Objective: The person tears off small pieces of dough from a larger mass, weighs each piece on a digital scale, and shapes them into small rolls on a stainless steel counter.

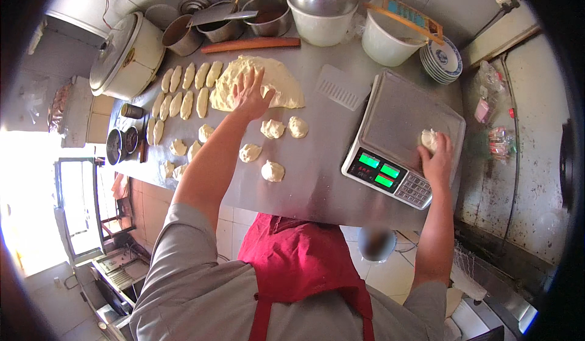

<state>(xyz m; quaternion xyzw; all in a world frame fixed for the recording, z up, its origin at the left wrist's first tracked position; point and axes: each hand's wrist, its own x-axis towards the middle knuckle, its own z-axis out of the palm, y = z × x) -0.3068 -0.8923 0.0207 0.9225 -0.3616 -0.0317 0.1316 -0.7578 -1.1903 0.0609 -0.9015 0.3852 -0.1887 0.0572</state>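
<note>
My left hand (252, 98) lies flat with fingers spread on a large mass of pale dough (284, 81) on the steel table (315, 153). At the right, my right hand (438, 162) has its thumb and fingers around a small dough piece (428, 139), over the plate of a digital scale (402, 101) with lit green displays. Whether that piece touches the plate, I cannot tell. Several rough dough lumps (273, 171) lie between me and the mass. Left of the mass, several elongated dough pieces (186, 105) sit in rows. My left forearm hides part of the table.
A white slotted plastic scraper (340, 87) lies left of the scale. Behind the dough are a wooden rolling pin (250, 45), metal pots (267, 16) with a cleaver (219, 16) across them, and white tubs (393, 44). Stacked plates (442, 60) stand back right; a large lidded pot (128, 62) stands left.
</note>
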